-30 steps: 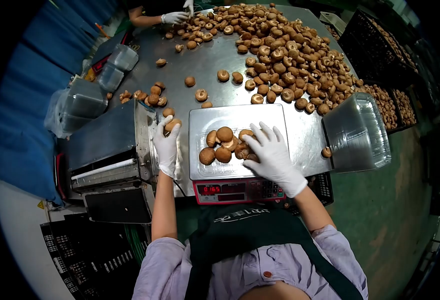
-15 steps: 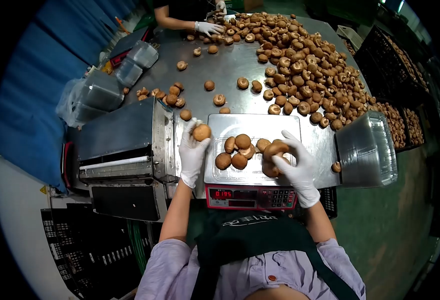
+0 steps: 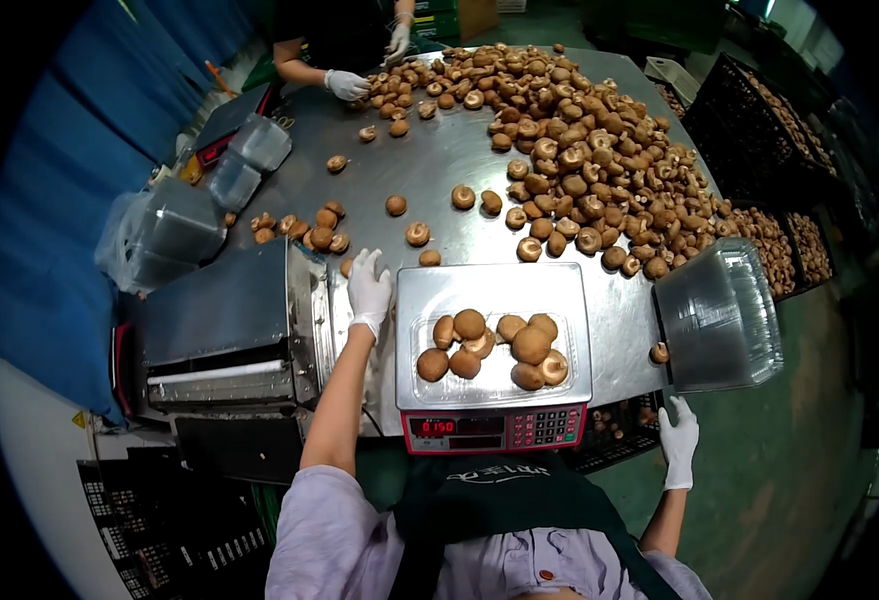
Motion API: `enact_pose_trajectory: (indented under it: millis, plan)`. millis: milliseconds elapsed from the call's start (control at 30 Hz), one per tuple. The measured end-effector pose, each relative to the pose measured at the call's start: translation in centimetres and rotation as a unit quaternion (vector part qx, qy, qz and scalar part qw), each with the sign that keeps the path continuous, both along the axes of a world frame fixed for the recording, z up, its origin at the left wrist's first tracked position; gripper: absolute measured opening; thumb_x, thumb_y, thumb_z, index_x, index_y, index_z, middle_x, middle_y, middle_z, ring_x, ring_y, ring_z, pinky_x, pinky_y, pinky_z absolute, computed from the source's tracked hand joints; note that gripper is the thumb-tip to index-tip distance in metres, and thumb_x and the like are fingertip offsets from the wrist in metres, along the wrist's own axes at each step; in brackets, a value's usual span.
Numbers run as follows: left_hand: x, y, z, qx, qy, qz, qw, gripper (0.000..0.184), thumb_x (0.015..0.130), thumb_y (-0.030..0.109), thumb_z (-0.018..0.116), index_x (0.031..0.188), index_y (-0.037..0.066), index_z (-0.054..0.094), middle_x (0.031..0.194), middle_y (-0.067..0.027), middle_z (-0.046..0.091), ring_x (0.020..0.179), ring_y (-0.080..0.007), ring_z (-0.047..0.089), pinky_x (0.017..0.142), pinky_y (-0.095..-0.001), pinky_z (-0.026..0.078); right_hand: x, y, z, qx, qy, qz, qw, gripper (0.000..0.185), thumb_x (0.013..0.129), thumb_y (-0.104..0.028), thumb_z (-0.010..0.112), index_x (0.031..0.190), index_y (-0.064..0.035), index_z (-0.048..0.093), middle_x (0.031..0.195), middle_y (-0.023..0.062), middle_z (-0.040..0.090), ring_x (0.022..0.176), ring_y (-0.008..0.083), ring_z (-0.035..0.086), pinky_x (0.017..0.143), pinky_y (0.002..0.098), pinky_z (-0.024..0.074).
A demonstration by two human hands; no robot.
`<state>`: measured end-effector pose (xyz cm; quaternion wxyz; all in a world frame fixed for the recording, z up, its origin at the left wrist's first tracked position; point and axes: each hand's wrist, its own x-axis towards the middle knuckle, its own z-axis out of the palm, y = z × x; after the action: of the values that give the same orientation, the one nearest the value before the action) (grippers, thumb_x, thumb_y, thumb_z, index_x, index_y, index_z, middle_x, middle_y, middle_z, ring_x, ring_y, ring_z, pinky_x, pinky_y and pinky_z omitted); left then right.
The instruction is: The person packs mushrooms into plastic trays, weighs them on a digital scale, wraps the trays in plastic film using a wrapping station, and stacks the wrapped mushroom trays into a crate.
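Note:
My left hand [image 3: 369, 290], white-gloved, lies back up over the steel left of the scale, fingers stretched out. A shiitake mushroom [image 3: 347, 266] is beside its fingertips; the palm's underside is hidden. Past the table's right edge, my gloved right hand [image 3: 679, 442] has its fingers apart, with nothing visible in it. The scale [image 3: 427, 290] carries a clear plastic tray [image 3: 496, 389] with two clusters of shiitake mushrooms [image 3: 531, 346]. Red digits on its display [image 3: 434, 427] appear to read 0150.
A large shiitake heap [image 3: 600, 160] covers the table's far right. Stacked clear trays [image 3: 720, 320] stand at the right edge. A metal machine [image 3: 225, 320] sits left, with more plastic trays [image 3: 185, 215] behind. Across the table, a co-worker's gloved hand [image 3: 348, 85] is near mushrooms.
My left hand has moved left and turned palm down; its mushroom no longer shows. My right hand let go of mushrooms in the tray and moved right, off the table. The display reading dropped.

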<state>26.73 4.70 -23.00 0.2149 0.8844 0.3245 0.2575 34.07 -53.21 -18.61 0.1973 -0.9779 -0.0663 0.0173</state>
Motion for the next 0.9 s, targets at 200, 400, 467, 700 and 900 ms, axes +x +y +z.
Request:
enact_pose_trajectory:
  millis: [200,400,467,700,900]
  plan:
    - [10.2,2.8,4.4,-0.107,0.021,-0.237,0.965,0.044,0.080,0.012,0.061,0.123,0.009,0.054,0.134,-0.0155,0.046,0.124,-0.0328,0.043,0.103,-0.0363,0.036,-1.8,2.8,1.3,0.068,0.041,-0.020,0.997,0.025,0.083,-0.017,0.063,0.102,-0.0016,0.066,0.106,0.0185,0.064,0.099,0.0313,0.062,0.088,0.0362,0.0467]
    - [19.6,-2.3,5.3,0.052,0.239,-0.334,0.910,0.054,0.084,0.021,0.058,0.136,0.017,0.042,0.142,-0.0165,0.037,0.129,-0.0329,0.037,0.106,-0.0438,0.031,-3.3,4.3,2.2,0.101,0.075,-0.040,0.991,0.025,0.083,-0.019,0.063,0.103,-0.0042,0.065,0.107,0.0163,0.064,0.100,0.0304,0.060,0.089,0.0364,0.0469]
    - [21.3,-4.2,4.9,0.143,0.376,-0.334,0.852,0.057,0.087,0.025,0.057,0.139,0.027,0.037,0.147,-0.0157,0.028,0.133,-0.0318,0.033,0.105,-0.0503,0.029,-3.9,4.3,3.0,0.098,0.075,-0.049,0.991,0.024,0.084,-0.016,0.063,0.103,-0.0026,0.065,0.107,0.0172,0.064,0.100,0.0292,0.061,0.089,0.0351,0.0473]
    - [21.1,-4.5,4.8,0.050,0.217,-0.357,0.907,0.029,0.082,0.014,0.062,0.111,0.019,0.065,0.105,-0.0141,0.062,0.097,-0.0325,0.060,0.084,-0.0361,0.048,-4.7,3.6,3.5,0.126,0.072,-0.071,0.987,0.022,0.084,-0.015,0.062,0.102,-0.0049,0.066,0.107,0.0153,0.065,0.101,0.0293,0.061,0.089,0.0359,0.0468]
    - [10.5,-8.2,13.4,-0.164,-0.041,-0.399,0.901,0.052,0.080,0.011,0.066,0.129,0.007,0.051,0.126,-0.0105,0.054,0.114,-0.0225,0.052,0.099,-0.0324,0.040,-2.7,5.9,4.6,0.168,0.038,0.005,0.985,0.020,0.083,-0.014,0.062,0.101,-0.0042,0.065,0.106,0.0147,0.065,0.099,0.0283,0.061,0.087,0.0350,0.0477]
